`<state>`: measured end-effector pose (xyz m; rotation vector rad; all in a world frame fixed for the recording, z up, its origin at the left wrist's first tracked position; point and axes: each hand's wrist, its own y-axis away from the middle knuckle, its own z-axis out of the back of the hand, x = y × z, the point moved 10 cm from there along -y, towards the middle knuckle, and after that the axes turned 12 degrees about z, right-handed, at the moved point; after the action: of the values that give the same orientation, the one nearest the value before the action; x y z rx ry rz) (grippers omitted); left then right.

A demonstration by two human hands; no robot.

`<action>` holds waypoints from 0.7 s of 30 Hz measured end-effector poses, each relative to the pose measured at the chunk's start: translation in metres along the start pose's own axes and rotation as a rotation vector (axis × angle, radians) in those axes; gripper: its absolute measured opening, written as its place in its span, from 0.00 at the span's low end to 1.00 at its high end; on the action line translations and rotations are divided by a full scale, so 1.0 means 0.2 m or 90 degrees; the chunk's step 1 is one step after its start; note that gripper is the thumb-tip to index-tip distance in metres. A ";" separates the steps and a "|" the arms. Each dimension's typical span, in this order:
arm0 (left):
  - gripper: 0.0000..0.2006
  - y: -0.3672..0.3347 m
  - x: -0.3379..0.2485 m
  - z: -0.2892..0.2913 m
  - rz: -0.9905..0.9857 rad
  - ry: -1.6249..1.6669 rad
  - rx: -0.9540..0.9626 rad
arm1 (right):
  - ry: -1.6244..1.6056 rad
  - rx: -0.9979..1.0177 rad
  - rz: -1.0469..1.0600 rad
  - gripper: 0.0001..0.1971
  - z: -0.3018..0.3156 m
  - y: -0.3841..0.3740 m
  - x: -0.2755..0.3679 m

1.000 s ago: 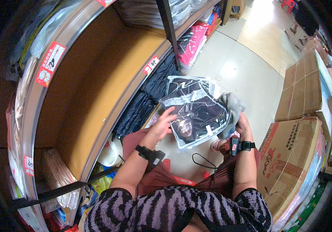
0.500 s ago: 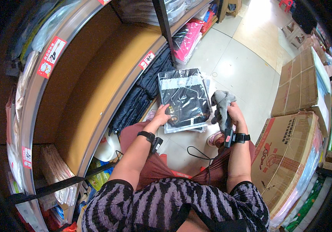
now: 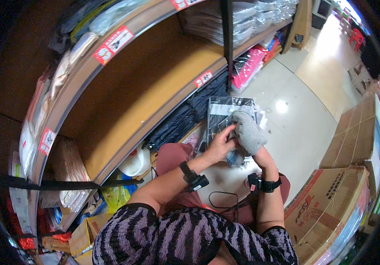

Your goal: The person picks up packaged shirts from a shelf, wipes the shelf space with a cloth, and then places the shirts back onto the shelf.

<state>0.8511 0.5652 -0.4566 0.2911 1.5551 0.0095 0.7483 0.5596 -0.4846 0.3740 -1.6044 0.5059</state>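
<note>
A crumpled grey cloth [image 3: 251,137] hangs in front of me above a stack of clear plastic packages with dark contents [image 3: 225,102]. My right hand [image 3: 264,159] holds the cloth from its near right side, and the cloth covers its fingers. At the cloth's left edge, my left hand [image 3: 220,148] has bent fingers gripping it, though the fingertips are partly hidden. The stack lies on the floor between the shelf and my legs, mostly behind the cloth and hands. Both wrists wear black straps with small devices.
A wooden shelf [image 3: 154,73] curves along my left, with dark folded packages [image 3: 190,110] below it. Cardboard boxes [image 3: 324,203] stand on the right. A pink package [image 3: 248,68] lies beyond the stack, and a white container [image 3: 136,162] sits under the shelf's near end.
My left hand has left the package stack and come to the grey cloth. The cloth, in my right hand, has moved over the stack. The view has shifted, so the surroundings sit further right and lower.
</note>
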 end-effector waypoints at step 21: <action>0.20 0.69 -0.67 1.85 0.228 -0.466 -0.475 | -0.065 -0.103 -0.170 0.20 0.03 0.02 -0.20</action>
<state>1.2361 0.6076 -0.3028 -0.0359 0.6798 0.6768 0.7450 0.5575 -0.5246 0.4896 -1.6499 0.1546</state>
